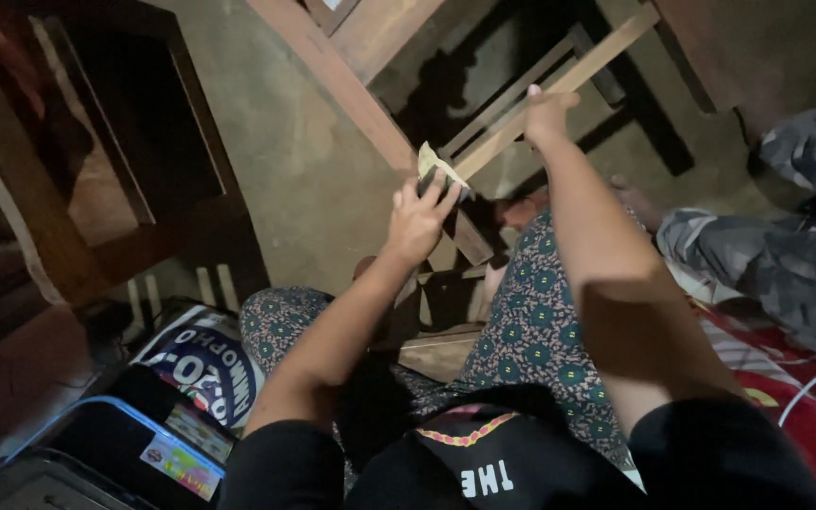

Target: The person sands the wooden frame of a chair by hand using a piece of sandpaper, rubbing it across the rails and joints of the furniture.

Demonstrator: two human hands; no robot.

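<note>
Gripping a wooden frame's slat (559, 80), right hand (548, 115) clamped; left hand (417, 222) below it, closed on folded sandpaper (438, 165) against the frame.

Floor (304, 161) open left; wood frame (521, 109) blocks fwd.

I see a dim home workroom: a bare concrete floor (304, 161), wooden frames (370, 104) lying about, and a red mat (805, 416) to sit on.
</note>
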